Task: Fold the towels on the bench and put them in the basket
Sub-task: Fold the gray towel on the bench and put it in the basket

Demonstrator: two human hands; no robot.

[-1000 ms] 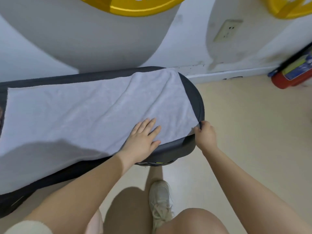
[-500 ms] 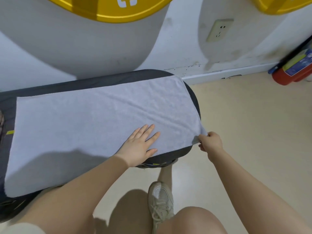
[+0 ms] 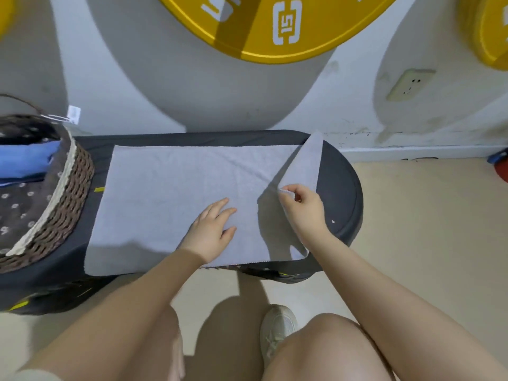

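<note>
Pale grey terry towel [image 3: 176, 204] spread on the bench [image 3: 341, 188], right of the basket [image 3: 68, 193]: right hand [image 3: 303, 209] pinching its lifted corner, left hand [image 3: 211, 232] fingers spread flat; thin pinch could slip, skewing the fold.

I count one grey towel [image 3: 176, 199] spread on one dark bench [image 3: 341, 188], and one woven basket [image 3: 63, 204] at its left end holding one blue folded cloth [image 3: 27, 160]. Two hands show, a left hand [image 3: 211, 232] and a right hand [image 3: 302, 207]. Behind hang three yellow discs, the biggest [image 3: 275, 26], plus one wall socket [image 3: 409, 83].
</note>
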